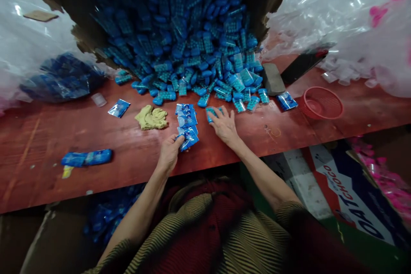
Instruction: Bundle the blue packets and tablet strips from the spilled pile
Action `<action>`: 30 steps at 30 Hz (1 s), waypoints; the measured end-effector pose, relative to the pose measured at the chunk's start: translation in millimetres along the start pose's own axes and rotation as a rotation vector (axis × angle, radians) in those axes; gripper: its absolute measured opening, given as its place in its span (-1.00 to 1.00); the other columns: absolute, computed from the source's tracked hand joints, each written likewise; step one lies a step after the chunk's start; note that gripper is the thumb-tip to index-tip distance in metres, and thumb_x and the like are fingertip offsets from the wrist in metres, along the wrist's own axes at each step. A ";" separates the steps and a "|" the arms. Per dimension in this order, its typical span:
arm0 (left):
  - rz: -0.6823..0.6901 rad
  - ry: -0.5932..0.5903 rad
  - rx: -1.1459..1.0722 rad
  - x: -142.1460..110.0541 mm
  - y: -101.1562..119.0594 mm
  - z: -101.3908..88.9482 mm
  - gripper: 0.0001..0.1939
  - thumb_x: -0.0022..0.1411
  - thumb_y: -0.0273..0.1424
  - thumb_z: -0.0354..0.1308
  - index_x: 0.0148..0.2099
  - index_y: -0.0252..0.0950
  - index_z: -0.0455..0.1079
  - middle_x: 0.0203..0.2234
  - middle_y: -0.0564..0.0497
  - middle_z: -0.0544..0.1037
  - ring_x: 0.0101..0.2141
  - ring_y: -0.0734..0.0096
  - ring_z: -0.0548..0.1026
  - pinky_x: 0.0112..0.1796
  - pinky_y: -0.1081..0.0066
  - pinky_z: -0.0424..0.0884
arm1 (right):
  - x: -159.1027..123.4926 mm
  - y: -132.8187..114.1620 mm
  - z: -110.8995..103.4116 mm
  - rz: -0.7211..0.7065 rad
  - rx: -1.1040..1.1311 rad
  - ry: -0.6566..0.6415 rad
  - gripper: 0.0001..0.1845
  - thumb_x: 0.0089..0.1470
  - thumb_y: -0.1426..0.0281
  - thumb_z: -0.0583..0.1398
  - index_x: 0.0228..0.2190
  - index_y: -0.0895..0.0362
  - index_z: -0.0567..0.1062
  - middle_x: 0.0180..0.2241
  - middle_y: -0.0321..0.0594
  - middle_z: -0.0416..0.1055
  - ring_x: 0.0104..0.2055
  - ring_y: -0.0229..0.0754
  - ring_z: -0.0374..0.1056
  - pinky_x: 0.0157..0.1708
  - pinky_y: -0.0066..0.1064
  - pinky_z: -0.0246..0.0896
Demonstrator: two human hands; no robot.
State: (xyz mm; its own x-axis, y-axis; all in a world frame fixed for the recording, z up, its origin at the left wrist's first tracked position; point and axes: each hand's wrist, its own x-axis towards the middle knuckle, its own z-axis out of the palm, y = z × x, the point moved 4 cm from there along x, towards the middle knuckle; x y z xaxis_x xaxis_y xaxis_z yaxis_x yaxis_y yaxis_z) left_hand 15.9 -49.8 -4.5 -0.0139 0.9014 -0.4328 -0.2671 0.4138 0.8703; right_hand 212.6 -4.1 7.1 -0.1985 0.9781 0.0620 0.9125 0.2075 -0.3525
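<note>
Head cam only here, looking down at a red worktop (289, 137) with a huge heap of blue packets (192, 43) spilling out toward the person. The left hand (169, 152) has its grip pinched shut on the near end of a row of small blue sachets (186, 122), thumb on top, fingers tucked under the lowest sachet, so the row runs away from that hand toward the heap. The right hand (224, 125) sits just beside the row on its right side, palm down, fingers spread over a blue packet (212, 112) at the edge of the heap; the fingers are pressing on it, but I can't tell if the grip is actually closed around it or just resting there. Left of the sachets there's a crumpled yellowish cloth (151, 117), and further left a single loose sachet (118, 108). Down at the left near edge of the worktop lies a long blue wrapped bundle (86, 157). Over on the right there's a red mesh basket (320, 103), well apart from both hands, with clear plastic bags (337, 13) piled behind it. A box printed with CHOCO (349, 199) sits below the worktop on the right.
</note>
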 end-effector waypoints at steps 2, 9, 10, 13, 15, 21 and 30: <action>0.017 -0.022 0.019 2.1 0.4 0.0 -0.65 -0.22 -0.21 0.38 -0.51 -0.35 0.36 -0.70 0.09 0.44 -0.69 0.58 0.32 -0.62 0.55 0.28 | -1.0 0.1 -6.3 0.037 0.077 0.065 -0.53 0.11 0.44 0.12 0.08 0.06 0.32 0.21 -0.07 0.11 0.28 0.22 -0.16 0.14 0.28 -0.32; 0.029 -0.160 0.073 5.2 7.5 8.4 -0.72 -0.20 -0.30 0.38 -0.50 -0.36 0.38 -0.65 0.11 0.44 -0.62 0.63 0.32 -0.54 0.58 0.26 | -18.7 -46.4 13.2 0.144 1.173 -0.258 -0.59 -0.05 0.24 0.20 -0.17 0.21 0.46 -0.36 -0.23 0.45 -0.34 -0.23 0.35 -0.27 -0.37 0.27; 0.018 -0.155 0.062 5.0 7.0 9.3 -0.71 -0.21 -0.30 0.38 -0.48 -0.37 0.39 -0.63 0.10 0.46 -0.61 0.62 0.34 -0.52 0.57 0.27 | -20.2 -51.1 18.8 0.178 1.270 -0.287 -0.66 -0.07 0.25 0.20 -0.28 0.21 0.49 -0.45 -0.29 0.42 -0.42 -0.28 0.31 -0.33 -0.41 0.25; -0.002 -0.094 0.003 3.8 1.4 11.4 -0.68 -0.23 -0.29 0.39 -0.45 -0.38 0.42 -0.61 0.08 0.49 -0.59 0.59 0.36 -0.50 0.55 0.30 | -22.8 -55.0 29.8 0.263 1.347 -0.183 -0.80 -0.10 0.29 0.18 -0.49 0.19 0.45 -0.56 -0.39 0.33 -0.52 -0.36 0.20 -0.43 -0.49 0.17; 0.011 -0.047 -0.036 3.3 -3.5 13.2 -0.67 -0.22 -0.27 0.38 -0.44 -0.38 0.42 -0.62 0.08 0.48 -0.60 0.58 0.36 -0.51 0.53 0.31 | -24.7 -54.6 33.6 0.290 1.263 -0.093 -0.83 -0.09 0.30 0.17 -0.53 0.17 0.41 -0.58 -0.39 0.31 -0.53 -0.36 0.18 -0.47 -0.51 0.12; 0.070 0.018 -0.069 7.1 -6.4 21.8 -0.65 -0.22 -0.24 0.36 -0.46 -0.36 0.35 -0.68 0.13 0.41 -0.67 0.59 0.30 -0.61 0.53 0.27 | -27.2 -58.4 31.2 0.329 0.989 0.046 -0.75 0.02 0.24 0.10 -0.58 0.11 0.28 -0.60 -0.38 0.26 -0.52 -0.31 0.17 -0.52 -0.49 0.04; 0.118 0.052 0.065 12.6 -1.6 19.4 -0.69 -0.09 -0.21 0.27 -0.51 -0.32 0.27 -0.78 0.16 0.33 -0.76 0.60 0.23 -0.72 0.55 0.17 | -23.6 -64.6 30.3 0.348 1.025 0.141 -0.67 0.04 0.16 0.10 -0.59 0.11 0.23 -0.63 -0.41 0.21 -0.56 -0.34 0.13 -0.54 -0.51 0.04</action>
State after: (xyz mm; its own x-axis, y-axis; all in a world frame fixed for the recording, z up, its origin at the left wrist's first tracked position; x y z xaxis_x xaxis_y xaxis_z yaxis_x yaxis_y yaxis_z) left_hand 34.9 -36.6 -6.8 -0.0915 0.9372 -0.3366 -0.1974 0.3143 0.9286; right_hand 147.5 -41.0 0.1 0.1154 0.9874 -0.1086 0.1663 -0.1270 -0.9779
